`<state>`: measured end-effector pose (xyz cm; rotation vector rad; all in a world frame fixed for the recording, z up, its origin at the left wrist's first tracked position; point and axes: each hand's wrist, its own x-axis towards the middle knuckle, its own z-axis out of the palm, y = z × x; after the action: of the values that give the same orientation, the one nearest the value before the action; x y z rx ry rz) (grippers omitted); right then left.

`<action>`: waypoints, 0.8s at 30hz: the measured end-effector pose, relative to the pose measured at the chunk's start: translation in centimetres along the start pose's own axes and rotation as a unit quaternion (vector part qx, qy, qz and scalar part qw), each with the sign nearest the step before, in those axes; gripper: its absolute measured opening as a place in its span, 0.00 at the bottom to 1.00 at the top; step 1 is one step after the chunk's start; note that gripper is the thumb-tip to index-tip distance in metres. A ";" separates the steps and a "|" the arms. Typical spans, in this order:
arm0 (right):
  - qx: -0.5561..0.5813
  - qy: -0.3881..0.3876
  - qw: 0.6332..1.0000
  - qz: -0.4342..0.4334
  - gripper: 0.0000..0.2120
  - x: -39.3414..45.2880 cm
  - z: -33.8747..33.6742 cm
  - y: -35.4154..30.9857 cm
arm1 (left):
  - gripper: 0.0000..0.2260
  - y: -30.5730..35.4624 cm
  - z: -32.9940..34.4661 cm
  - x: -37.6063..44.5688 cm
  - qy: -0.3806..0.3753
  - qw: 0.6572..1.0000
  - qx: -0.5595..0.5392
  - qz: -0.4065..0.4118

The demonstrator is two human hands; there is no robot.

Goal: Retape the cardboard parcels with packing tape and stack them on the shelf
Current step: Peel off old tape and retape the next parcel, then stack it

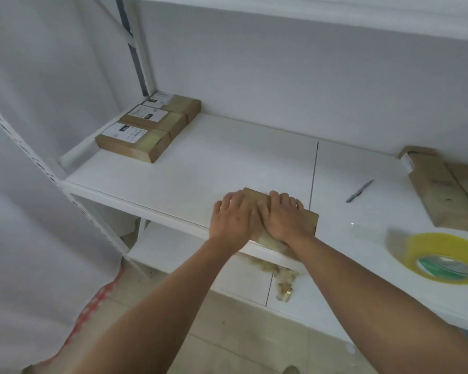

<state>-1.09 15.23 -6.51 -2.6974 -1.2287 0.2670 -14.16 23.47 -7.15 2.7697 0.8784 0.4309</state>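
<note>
Pressing flat on the parcel, both hands (left, right), fingers straight, near tape roll

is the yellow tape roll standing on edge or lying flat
Lying flat: the yellow tape roll rests on its side face on the shelf, its core hole facing up.

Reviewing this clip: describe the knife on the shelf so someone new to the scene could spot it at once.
Start at the white shelf at waist height and follow it right, past the seam between its two boards. The knife lies flat there, alone, between the parcel under both hands and the flattened cardboard at the far right. It is the only thin, dark, pen-shaped thing.
</note>
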 end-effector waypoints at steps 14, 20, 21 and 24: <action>0.024 0.005 0.989 0.145 0.34 2.7 0.1 -1.8 | 0.26 -1.3 2.0 0.5 -0.174 0.984 -0.020 -0.027; -0.003 -0.006 0.990 0.143 0.38 1.1 1.3 -2.1 | 0.26 -1.5 2.3 0.7 -0.180 0.983 -0.013 -0.025; -0.005 -0.004 0.990 0.141 0.38 1.2 1.5 -2.1 | 0.26 -1.4 2.1 0.6 -0.180 0.983 -0.013 -0.026; -0.014 -0.009 0.992 0.126 0.39 1.6 1.1 -2.0 | 0.26 -1.1 1.6 0.6 -0.180 0.983 -0.017 -0.026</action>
<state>-1.73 17.79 -7.28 -2.8793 -0.8993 0.3099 -13.73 24.53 -8.83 2.6618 0.8401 -0.0662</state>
